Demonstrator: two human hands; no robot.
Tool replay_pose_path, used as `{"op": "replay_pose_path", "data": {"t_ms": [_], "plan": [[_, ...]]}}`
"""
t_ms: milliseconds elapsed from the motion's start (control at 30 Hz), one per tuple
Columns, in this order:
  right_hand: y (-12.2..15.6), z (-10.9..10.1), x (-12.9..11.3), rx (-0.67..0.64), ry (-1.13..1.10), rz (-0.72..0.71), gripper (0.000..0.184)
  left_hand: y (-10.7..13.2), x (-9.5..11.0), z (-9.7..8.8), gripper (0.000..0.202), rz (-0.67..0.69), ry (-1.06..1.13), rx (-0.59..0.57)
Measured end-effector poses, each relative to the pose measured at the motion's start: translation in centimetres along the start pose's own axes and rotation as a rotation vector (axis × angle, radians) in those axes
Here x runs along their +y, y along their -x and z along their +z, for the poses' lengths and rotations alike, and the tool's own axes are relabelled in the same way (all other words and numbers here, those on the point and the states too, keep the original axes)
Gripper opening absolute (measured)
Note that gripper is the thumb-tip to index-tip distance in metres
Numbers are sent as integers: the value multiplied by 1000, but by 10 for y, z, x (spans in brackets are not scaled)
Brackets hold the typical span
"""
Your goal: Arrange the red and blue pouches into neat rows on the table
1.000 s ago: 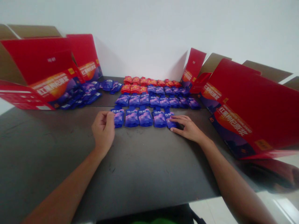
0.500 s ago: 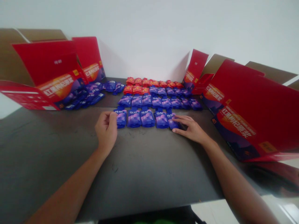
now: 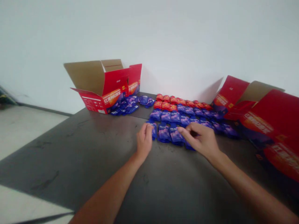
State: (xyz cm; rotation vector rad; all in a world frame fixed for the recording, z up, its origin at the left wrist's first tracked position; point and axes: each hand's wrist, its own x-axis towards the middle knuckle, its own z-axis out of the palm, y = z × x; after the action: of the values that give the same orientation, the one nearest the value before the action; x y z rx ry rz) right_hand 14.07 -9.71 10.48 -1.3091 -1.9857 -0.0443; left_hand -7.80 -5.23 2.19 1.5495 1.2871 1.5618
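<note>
Flat blue-purple pouches lie side by side in a front row on the dark table. My left hand is at the left end of that row, its fingers closed at the edge of the leftmost pouch. Over the row's right part, my right hand has curled fingers with the thumb pointing left. It covers part of a pouch below it, and whether it holds anything is hidden. Behind are more rows of purple pouches and red-orange pouches.
An open red carton stands at the back left, with a loose pile of purple pouches before it. More open red cartons line the right side. A white wall rises behind the table.
The view has swung left, so everything sits farther right. My right hand has gone from lying with fingers stretched on the right-end pouch to being curled. My left hand stays at the leftmost pouch.
</note>
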Motion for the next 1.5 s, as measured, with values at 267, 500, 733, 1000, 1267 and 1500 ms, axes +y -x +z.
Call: {"op": "replay_pose_path", "data": {"t_ms": [267, 500, 733, 1000, 1267, 1500], "plan": [[-155, 179, -10, -427, 46, -411, 35, 6, 4, -3, 30, 161, 4, -116], [-200, 257, 3, -524, 217, -335, 49, 6, 7, -2, 25, 281, 13, -163], [-199, 265, 19, -462, 224, -330, 74, 6, 10, 1, 23, 350, -9, -187], [-196, 256, 12, -330, 279, -292, 65, 8, 14, 3, 23, 379, -41, -171], [-227, 280, 17, -488, 261, -53, 51, 7, 16, 3, 23, 392, -54, -145], [-237, 273, 11, -520, 352, -64, 34, 8, 15, 4, 22, 372, -40, -169]]}}
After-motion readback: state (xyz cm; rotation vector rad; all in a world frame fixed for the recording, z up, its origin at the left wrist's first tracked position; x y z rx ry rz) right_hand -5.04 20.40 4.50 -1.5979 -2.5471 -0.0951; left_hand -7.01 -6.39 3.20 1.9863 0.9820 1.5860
